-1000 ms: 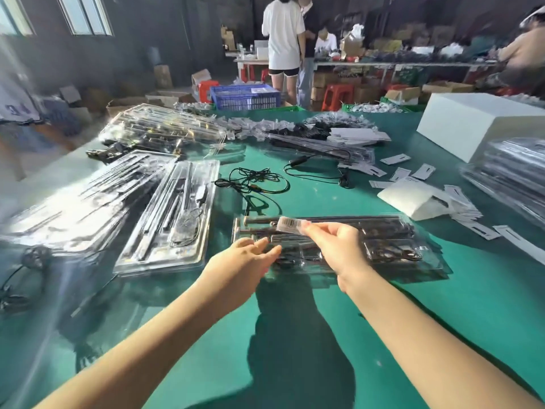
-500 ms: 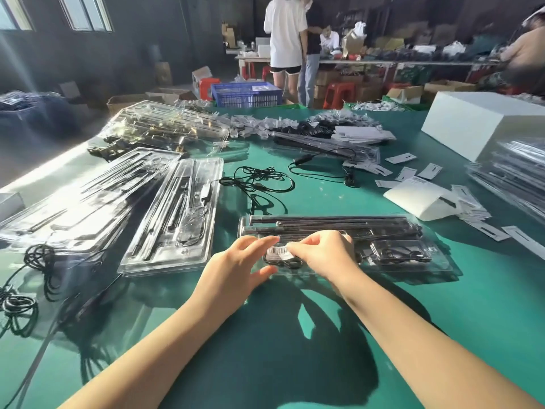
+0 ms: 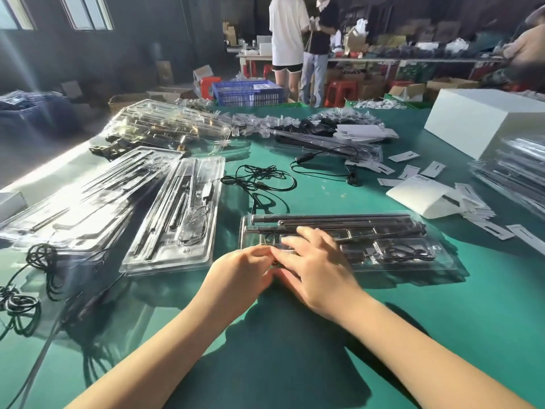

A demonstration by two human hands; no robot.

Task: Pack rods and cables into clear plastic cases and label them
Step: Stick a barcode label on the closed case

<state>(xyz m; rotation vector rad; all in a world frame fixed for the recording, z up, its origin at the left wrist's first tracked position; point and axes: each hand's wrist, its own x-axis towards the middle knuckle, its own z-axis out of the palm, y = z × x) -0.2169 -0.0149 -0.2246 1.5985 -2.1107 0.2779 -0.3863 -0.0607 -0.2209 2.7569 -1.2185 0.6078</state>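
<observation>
A clear plastic case (image 3: 383,246) holding dark rods (image 3: 330,218) and a coiled cable (image 3: 404,252) lies flat on the green table (image 3: 295,364), directly ahead of the person. The right hand (image 3: 312,267) rests on the case's left end with fingers extended and spread, flat against the lid. The left hand (image 3: 239,274) meets it at the same end, fingertips touching the case edge; motion blur leaves it unclear whether they pinch anything. Left of the case lie further packed cases (image 3: 174,219); behind it, loose black cables (image 3: 259,181). Right of the case are scattered white label cards (image 3: 472,214) and a white box (image 3: 483,119).
</observation>
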